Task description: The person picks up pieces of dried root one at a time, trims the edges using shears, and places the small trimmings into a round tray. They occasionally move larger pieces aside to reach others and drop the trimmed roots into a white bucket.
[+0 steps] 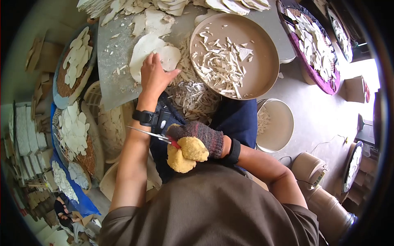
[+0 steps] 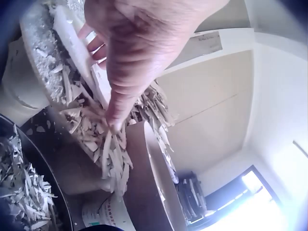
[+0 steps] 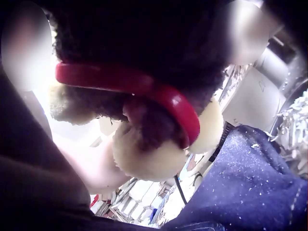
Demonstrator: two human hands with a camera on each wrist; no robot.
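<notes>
My bare left hand (image 1: pixel 155 78) lies over two pale, thin flat pieces on the grey table, fingertips on the larger piece (image 1: pixel 141 49) and thumb spread toward the smaller piece (image 1: pixel 170 59). In the left wrist view, the thumb (image 2: pixel 126 96) points down among cut strips, with the other fingers partly hidden behind the hand. Close to my lap, my right hand (image 1: pixel 201 137) wears a dark knitted glove with yellow padding (image 1: pixel 193 148) on its fingers. It grips scissors (image 1: pixel 151 133), blades pointing left. Their red handles (image 3: pixel 178 110) loop around the padded fingers in the right wrist view.
A round brown tray (image 1: pixel 262 57) with cut strips stands right of my left hand. More strips (image 1: pixel 193 96) pile at the table edge. Stacked flat pieces (image 1: pixel 172 5) lie at the back. A bucket (image 1: pixel 287 127) stands right of my knees; baskets of pieces (image 1: pixel 74 127) stand left.
</notes>
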